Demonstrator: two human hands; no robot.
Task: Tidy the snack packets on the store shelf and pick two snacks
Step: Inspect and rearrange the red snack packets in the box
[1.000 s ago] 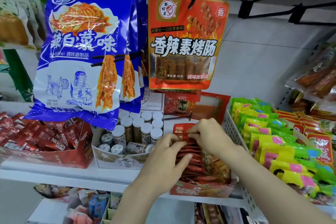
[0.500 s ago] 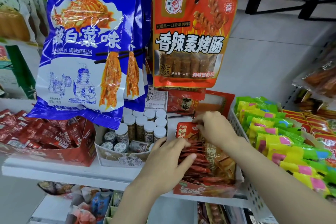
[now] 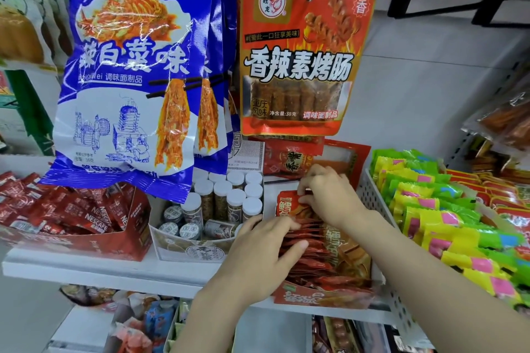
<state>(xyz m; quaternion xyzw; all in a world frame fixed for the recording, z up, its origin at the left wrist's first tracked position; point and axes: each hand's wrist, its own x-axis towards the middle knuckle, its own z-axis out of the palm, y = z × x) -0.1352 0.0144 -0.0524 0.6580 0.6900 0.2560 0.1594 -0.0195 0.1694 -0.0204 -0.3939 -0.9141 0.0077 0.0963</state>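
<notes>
Mid-tidy: left hand [image 3: 265,249] rests flat on red packets [image 3: 312,255]; right hand [image 3: 329,195] pinches rear packet; no snacks picked.

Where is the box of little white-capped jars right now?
The box of white-capped jars stands on the shelf at the head view's centre, between the Nescafe sachet box on its left and the red packets under both hands.

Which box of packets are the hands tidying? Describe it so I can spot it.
Find the white shelf, then the tall blue hanging bag and orange hanging bag above it. Below the orange one sits a red display box of upright red packets. It stands between the white-capped jars and the white perforated basket.
</notes>
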